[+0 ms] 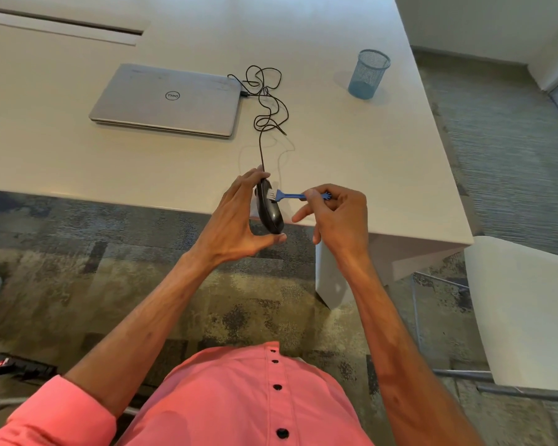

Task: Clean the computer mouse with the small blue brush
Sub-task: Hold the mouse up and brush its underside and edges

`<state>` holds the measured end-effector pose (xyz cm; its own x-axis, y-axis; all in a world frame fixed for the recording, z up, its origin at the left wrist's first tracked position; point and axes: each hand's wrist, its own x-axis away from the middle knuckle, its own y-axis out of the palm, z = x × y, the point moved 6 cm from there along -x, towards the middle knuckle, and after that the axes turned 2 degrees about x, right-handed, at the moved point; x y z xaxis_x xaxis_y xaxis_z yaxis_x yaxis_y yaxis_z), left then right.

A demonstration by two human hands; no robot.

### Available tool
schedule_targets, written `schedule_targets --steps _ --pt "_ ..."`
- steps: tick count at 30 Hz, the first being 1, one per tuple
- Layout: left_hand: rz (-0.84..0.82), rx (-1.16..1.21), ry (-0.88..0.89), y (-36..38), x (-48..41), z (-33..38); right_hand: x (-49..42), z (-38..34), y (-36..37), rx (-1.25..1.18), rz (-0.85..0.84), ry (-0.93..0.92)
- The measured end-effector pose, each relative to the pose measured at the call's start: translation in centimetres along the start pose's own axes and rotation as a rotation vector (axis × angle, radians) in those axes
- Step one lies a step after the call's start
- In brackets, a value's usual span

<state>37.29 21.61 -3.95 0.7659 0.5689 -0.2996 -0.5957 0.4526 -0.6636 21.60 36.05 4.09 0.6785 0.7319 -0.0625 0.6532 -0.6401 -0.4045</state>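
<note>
My left hand [239, 217] grips a black wired computer mouse [270, 210], held on its side above the near edge of the white table [351, 149]. Fingers curl over its far end and the thumb supports its near end. My right hand [337, 217] pinches the handle of the small blue brush [289, 196]. The brush points left, and its white bristles touch the mouse's upper side. The mouse's black cable [264, 101] runs away over the table in loose loops.
A closed silver laptop [168, 101] lies at the back left, with the cable plugged in at its right side. A blue mesh cup [369, 74] stands at the back right. A white chair [525, 313] sits to my right on patterned carpet.
</note>
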Motion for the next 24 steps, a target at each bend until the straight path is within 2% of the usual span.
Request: schedule_targets --steps 7,11,16,24 --pt "0.075 -0.070 0.054 -0.3 0.0 0.4 0.5 0.9 -0.6 0.120 -0.142 0.074" --pt "0.052 -0.050 0.073 -0.2 -0.3 0.4 0.7 0.4 -1.1 0.159 -0.074 0.046" --pt "0.039 -0.048 0.076 -0.2 -0.5 0.3 0.9 -1.0 -1.0 -0.013 -0.022 -0.050" --pt "-0.006 0.010 -0.003 -0.3 -0.1 -0.1 1.2 0.3 -1.2 0.224 -0.004 0.019"
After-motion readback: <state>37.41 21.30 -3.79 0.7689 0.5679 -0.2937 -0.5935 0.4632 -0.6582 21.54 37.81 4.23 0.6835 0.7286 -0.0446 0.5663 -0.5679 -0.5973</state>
